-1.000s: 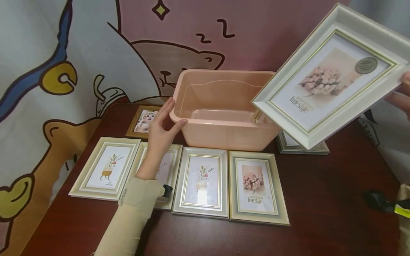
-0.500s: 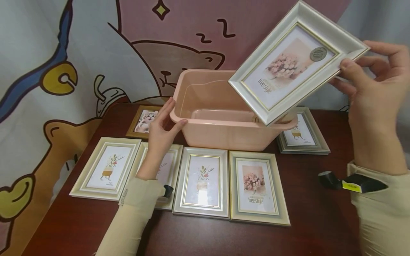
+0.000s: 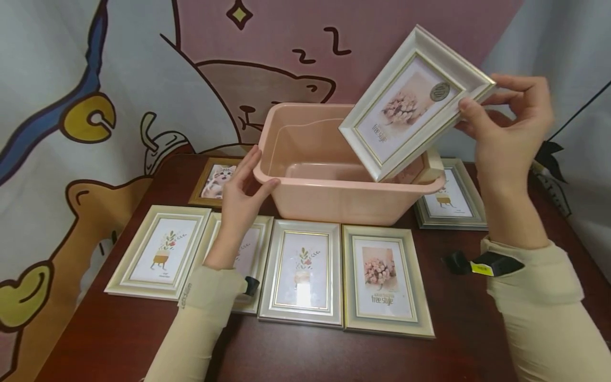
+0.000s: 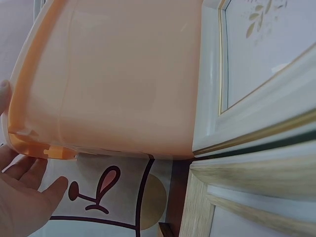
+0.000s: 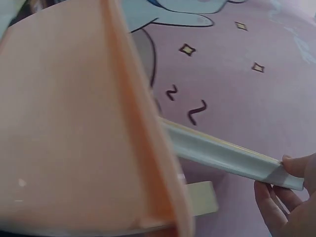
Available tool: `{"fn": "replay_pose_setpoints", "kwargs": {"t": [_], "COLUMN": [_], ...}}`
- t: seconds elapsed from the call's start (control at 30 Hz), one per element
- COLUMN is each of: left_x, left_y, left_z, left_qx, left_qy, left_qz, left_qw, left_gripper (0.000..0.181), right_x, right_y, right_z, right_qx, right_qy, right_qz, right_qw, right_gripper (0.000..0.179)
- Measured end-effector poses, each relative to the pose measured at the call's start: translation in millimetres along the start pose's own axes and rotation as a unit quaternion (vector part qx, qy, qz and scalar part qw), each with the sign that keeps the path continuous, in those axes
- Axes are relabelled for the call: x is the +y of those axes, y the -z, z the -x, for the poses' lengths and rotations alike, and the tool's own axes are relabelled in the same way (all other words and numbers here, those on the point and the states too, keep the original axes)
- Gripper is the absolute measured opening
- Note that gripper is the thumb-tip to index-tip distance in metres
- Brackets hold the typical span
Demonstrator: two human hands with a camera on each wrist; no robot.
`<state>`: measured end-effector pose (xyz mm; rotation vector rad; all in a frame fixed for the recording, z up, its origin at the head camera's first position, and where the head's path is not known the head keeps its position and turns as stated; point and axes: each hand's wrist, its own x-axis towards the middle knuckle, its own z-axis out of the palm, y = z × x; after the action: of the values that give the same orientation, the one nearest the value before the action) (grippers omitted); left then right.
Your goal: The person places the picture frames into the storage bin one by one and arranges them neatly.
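Note:
My right hand point(image 3: 513, 124) pinches a white picture frame point(image 3: 365, 124) by its upper right corner, thumb on the front. Tilted, with a pink-flower print and a round grey sticker, this frame hangs over the right half of a pink plastic bin point(image 3: 334, 201). Its lower corner is near the bin's front rim; whether they touch I cannot tell. My left hand point(image 3: 241, 196) rests against the bin's left front corner, fingers extended along the side and thumb at the front rim. Another cream frame point(image 3: 431, 167) leans inside the bin at the right end, partly hidden.
Several framed prints lie in a row before the bin, among them a silver one point(image 3: 300, 315) and a cream flower one point(image 3: 422, 318). A brown cat-picture frame point(image 3: 198, 193) is behind on the left. Grey frames point(image 3: 470, 209) lie right of the bin, and a patterned curtain point(image 3: 382, 48) hangs behind.
My right hand has brought the white picture frame leftward from the far right to above the bin, then slightly lower. The left hand stays at the bin's corner.

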<state>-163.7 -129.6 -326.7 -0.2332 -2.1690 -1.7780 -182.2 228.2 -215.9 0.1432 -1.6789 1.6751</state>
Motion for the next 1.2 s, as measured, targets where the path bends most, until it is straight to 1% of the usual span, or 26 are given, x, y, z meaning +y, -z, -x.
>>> {"fn": "replay_pose_setpoints", "kwargs": {"t": [0.07,0.1,0.2,0.33,0.43,0.5,0.63,0.83,0.93,1.07,1.2], "left_x": [-0.1,-0.1,0.0,0.3,0.0,-0.2,-0.3,-0.1,-0.1,0.1,0.3], "left_y": [-0.2,-0.2,-0.3,-0.1,0.0,-0.1,-0.6,-1.1,-1.2,-1.3,-1.5], "left_z": [0.3,0.4,0.9,1.4,1.4,1.2,1.0,1.4,1.5,1.5,1.4], "left_qx": [0.001,0.001,0.002,0.002,0.003,0.004,0.004,0.004,0.004,0.003,0.004], "left_qy": [0.0,0.0,-0.002,-0.006,-0.008,-0.009,-0.007,-0.003,-0.002,-0.002,0.0], "left_qz": [0.0,0.0,-0.004,-0.006,-0.006,-0.006,-0.01,-0.017,-0.015,-0.01,-0.011], "left_qw": [1.0,1.0,1.0,1.0,0.9999,0.9999,0.9999,0.9998,0.9999,0.9999,0.9999], "left_gripper": [0.065,0.065,0.065,0.065,0.065,0.065,0.065,0.065,0.065,0.065,0.065], "right_x": [2.8,4.2,7.8,11.2,12.7,13.4,15.5,16.9,17.8,20.2,24.8], "right_y": [-1.7,-2.1,-2.4,-1.2,0.2,0.9,0.1,-0.2,0.2,1.3,2.5], "right_z": [5.3,8.3,17.5,28.4,35.9,40.4,47.8,54.7,56.7,59.7,62.5], "right_qx": [-0.005,-0.011,-0.02,-0.033,-0.048,-0.056,-0.063,-0.077,-0.079,-0.077,-0.074], "right_qy": [0.011,0.023,0.057,0.083,0.096,0.113,0.124,0.149,0.157,0.167,0.176], "right_qz": [0.047,0.075,0.158,0.213,0.236,0.248,0.26,0.297,0.309,0.334,0.345], "right_qw": [0.9988,0.9968,0.9857,0.973,0.9658,0.9605,0.9555,0.9402,0.9346,0.9245,0.9188], "right_gripper": [0.036,0.035,0.034,0.034,0.036,0.036,0.037,0.036,0.034,0.033,0.032]}}
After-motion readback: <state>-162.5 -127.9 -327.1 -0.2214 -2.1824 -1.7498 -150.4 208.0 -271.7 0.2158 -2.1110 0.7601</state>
